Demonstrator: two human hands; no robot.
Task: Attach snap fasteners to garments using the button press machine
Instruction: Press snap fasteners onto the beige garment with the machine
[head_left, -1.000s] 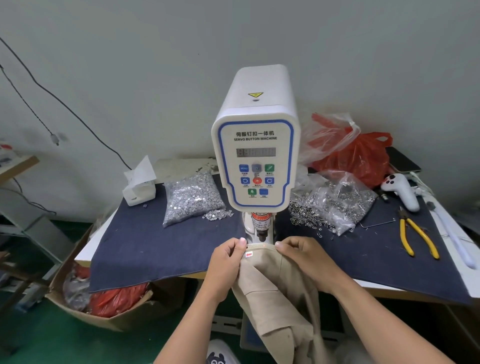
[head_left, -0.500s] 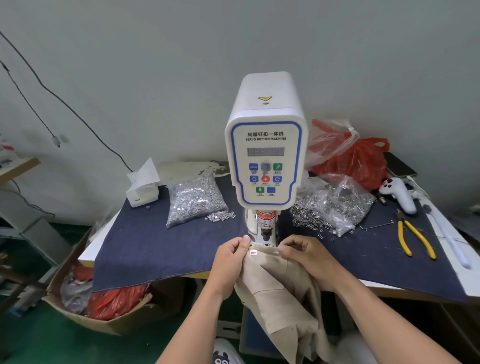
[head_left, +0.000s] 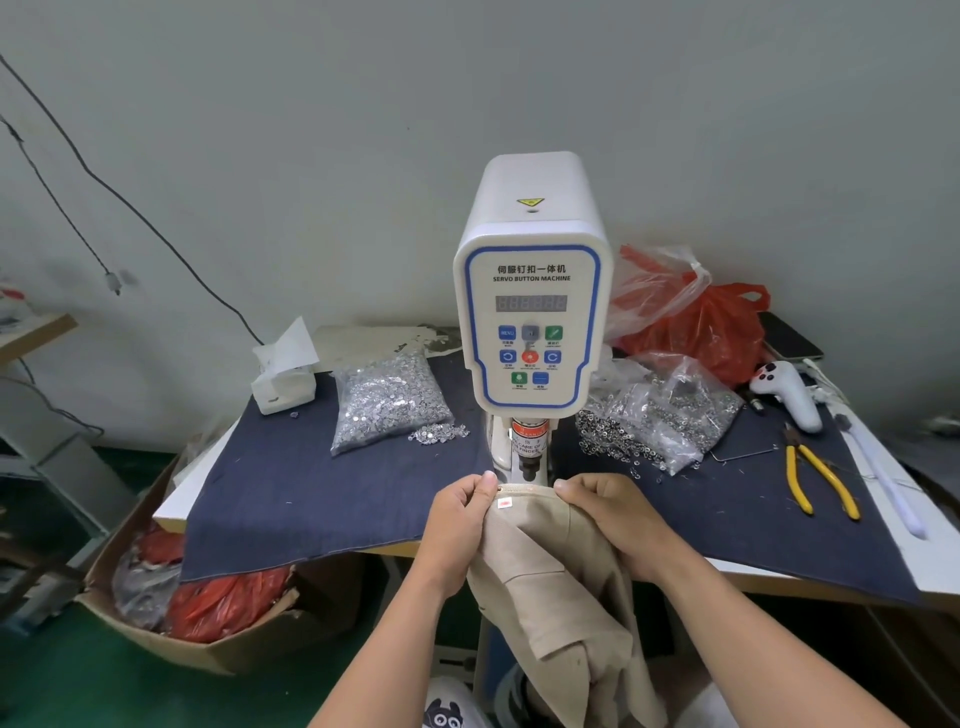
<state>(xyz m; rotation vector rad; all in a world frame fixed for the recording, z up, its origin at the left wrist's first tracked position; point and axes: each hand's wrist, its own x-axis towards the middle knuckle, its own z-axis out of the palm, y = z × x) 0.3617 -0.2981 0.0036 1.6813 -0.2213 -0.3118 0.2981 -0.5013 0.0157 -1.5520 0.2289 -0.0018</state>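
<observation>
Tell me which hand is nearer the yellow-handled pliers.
Right. The right hand grips the beige garment just below the press, with bare blue cloth between it and the yellow-handled pliers. The left hand holds the garment's other edge, farther away.

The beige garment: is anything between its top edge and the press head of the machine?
Nothing visible. Both hands, left hand and right hand, pinch the beige garment just below the press head of the button machine; the gap looks free.

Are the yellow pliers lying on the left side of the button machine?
No, the yellow-handled pliers lie on the dark cloth to the right of the button machine, near the table's right edge.
</observation>
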